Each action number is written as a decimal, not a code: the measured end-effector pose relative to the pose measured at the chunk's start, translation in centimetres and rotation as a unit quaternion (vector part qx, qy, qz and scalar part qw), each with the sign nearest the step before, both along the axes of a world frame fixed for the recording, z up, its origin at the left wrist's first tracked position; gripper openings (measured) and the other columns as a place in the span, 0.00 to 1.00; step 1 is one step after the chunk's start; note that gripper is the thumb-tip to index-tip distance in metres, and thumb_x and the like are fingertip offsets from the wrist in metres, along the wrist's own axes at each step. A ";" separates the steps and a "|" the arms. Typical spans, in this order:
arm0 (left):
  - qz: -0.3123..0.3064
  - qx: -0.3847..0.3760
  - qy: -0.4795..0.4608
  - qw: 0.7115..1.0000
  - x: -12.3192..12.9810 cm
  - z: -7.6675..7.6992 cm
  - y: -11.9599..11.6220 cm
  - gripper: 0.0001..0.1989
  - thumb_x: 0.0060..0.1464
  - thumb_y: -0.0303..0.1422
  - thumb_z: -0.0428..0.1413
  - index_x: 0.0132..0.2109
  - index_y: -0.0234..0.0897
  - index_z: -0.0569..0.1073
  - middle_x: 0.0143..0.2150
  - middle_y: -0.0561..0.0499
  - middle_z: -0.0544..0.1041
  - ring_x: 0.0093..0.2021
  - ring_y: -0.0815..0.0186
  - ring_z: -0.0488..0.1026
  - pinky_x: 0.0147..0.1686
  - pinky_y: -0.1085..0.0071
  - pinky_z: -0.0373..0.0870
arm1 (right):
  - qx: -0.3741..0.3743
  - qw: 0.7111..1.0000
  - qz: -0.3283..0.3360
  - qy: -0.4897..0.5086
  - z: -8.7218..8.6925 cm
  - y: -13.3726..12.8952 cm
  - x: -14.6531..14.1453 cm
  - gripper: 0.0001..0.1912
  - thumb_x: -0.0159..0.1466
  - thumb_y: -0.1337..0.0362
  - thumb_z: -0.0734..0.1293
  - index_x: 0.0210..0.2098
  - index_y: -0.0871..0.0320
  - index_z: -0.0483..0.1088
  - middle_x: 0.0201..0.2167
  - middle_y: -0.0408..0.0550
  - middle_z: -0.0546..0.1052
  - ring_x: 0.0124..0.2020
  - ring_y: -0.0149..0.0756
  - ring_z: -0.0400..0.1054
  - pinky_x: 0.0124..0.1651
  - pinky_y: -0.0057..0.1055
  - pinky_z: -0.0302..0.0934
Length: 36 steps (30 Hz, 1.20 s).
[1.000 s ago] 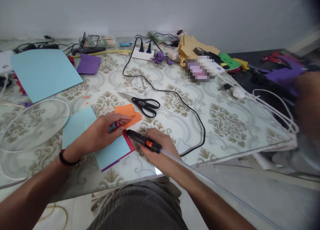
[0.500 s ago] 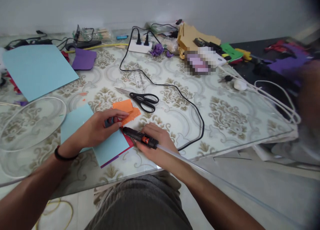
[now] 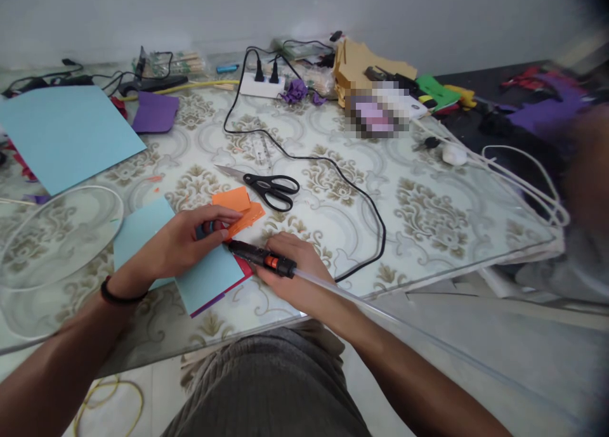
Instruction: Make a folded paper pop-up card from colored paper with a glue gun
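My right hand is wrapped round a black glue gun with a long clear glue stick running out of its back. The gun's nozzle reaches the fingertips of my left hand, which are pinched on something dark and small that I cannot make out. Orange paper pieces lie just beyond those fingers. Beneath both hands is a light blue sheet with red and purple sheets under it. Black-handled scissors rest behind the orange paper.
A white hoop and a large light blue sheet are at the left. A black cord curves from a white power strip to my right hand. A blurred person is at the right edge.
The view has shifted slightly. Both hands keep nearly the same pose, with the glue gun's nozzle still at my left fingertips.
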State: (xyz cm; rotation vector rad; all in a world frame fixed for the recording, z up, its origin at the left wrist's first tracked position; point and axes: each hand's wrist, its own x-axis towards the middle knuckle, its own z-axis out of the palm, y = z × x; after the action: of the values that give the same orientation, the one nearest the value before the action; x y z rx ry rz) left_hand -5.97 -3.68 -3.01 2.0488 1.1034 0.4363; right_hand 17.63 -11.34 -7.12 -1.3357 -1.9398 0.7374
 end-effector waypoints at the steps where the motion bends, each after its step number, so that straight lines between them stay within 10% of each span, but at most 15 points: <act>1: 0.000 0.000 0.001 1.000 0.0 0.0 0.0 0.19 0.66 0.43 0.57 0.58 0.41 0.80 0.57 0.47 0.85 0.56 0.55 0.81 0.60 0.62 0.74 | -0.001 1.000 -0.003 -0.002 0.0 0.0 0.0 0.16 0.61 0.69 0.73 0.24 0.54 0.63 0.25 0.40 0.70 0.31 0.35 0.67 0.38 0.32 0.57; 15: 0.017 -0.002 0.008 1.000 -0.1 -0.2 -0.2 0.21 0.66 0.45 0.57 0.60 0.41 0.80 0.54 0.47 0.85 0.51 0.56 0.81 0.49 0.66 0.76 | -0.021 0.998 -0.058 0.005 0.2 -0.2 0.9 0.15 0.59 0.71 0.69 0.25 0.51 0.60 0.25 0.41 0.70 0.30 0.38 0.66 0.37 0.34 0.58; 36: 0.017 -0.007 -0.016 1.000 0.0 -0.4 -0.1 0.21 0.65 0.46 0.58 0.57 0.42 0.81 0.56 0.47 0.85 0.57 0.53 0.80 0.61 0.60 0.74 | 0.070 0.998 0.003 0.006 -0.2 -0.4 0.3 0.10 0.66 0.63 0.70 0.30 0.54 0.66 0.29 0.43 0.72 0.33 0.38 0.66 0.40 0.36 0.57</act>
State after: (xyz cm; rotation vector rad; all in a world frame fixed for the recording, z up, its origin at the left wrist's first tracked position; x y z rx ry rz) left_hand -5.99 -3.80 -3.44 2.0061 1.1203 0.4747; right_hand 17.90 -11.70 -7.37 -1.2388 -1.9480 0.6000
